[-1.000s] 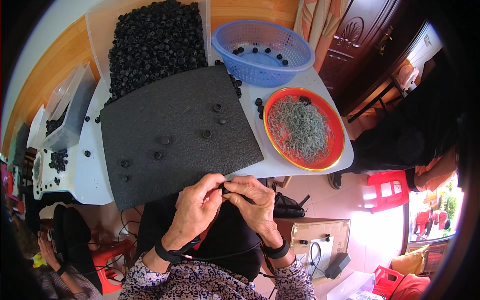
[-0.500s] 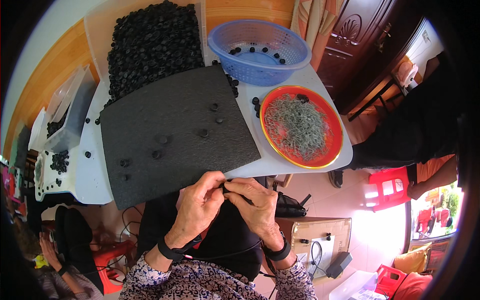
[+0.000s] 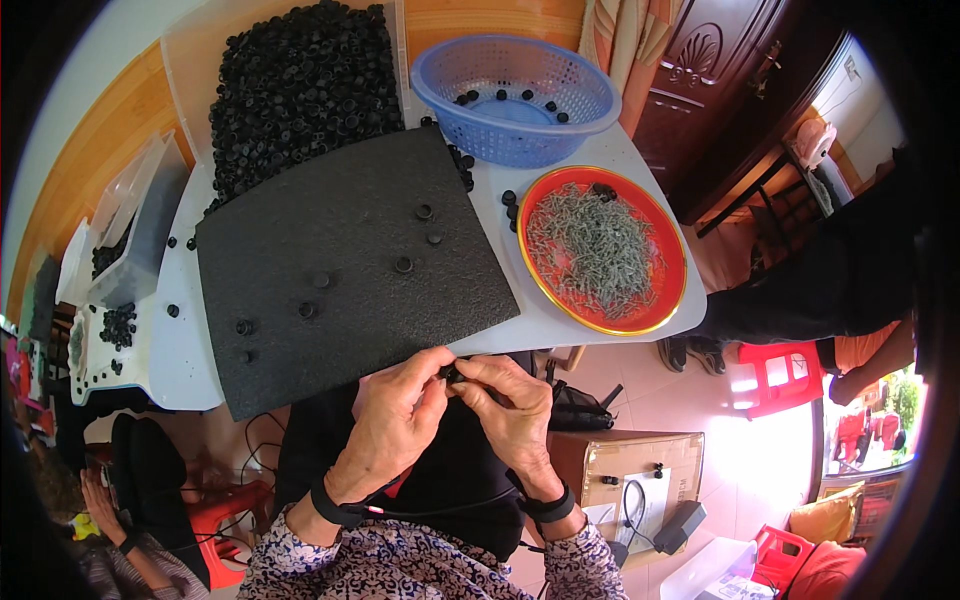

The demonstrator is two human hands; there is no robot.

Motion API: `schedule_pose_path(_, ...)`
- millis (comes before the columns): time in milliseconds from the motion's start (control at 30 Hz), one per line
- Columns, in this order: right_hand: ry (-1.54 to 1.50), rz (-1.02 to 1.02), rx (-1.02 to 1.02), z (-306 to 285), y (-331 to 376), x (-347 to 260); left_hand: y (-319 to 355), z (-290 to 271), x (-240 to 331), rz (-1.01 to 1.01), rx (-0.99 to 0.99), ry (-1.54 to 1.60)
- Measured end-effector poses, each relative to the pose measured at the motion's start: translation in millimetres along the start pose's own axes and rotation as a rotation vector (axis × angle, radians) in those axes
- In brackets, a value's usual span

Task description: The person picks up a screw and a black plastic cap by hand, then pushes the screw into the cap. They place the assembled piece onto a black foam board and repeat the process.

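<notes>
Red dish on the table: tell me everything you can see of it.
The red dish, perhaps plastic, is round and shallow with a yellow-gold rim. It sits upright on the white table, holding a heap of thin silvery-grey pieces and a dark clump at its far edge. Small black parts lie close by its left side. Neither the left hand nor the right hand touches it.

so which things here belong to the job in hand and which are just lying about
Likely in use:
small black part, held between left hand and right hand
black rectangular textured mat
round red dish of thin silvery pieces
blue perforated basket

Probably lying about:
brown cardboard box
black strapped bag
</notes>
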State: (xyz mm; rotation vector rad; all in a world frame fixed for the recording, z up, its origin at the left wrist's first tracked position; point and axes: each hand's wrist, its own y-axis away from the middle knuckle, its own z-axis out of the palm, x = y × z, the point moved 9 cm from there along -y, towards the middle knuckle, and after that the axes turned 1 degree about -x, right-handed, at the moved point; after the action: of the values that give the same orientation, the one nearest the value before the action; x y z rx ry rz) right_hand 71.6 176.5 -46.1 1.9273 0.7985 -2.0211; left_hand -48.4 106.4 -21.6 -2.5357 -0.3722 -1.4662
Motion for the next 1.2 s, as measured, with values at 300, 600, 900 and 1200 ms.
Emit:
schedule_pose_path(300, 0.002, 0.028, -0.017, 0.1, -2.5, 0.5, -1.1, -4.8, 1.7, 0.084, 0.059, 0.167)
schedule_pose_path(600, 0.032, -0.017, -0.034, 0.1, -2.4, -2.1, -0.1, -1.3, -4.8, 0.059, -0.013, 0.303)
schedule_pose_path(900, 0.099, -0.09, -0.034, 2.6, 0.2, -13.0, 0.9, 1.2, -16.1, -0.061, -0.004, 0.522)
schedule_pose_path(1200, 0.172, -0.152, -0.072, 1.8, -0.8, -18.3, 1.9, 8.3, -21.0, -0.118, -0.057, 0.581)
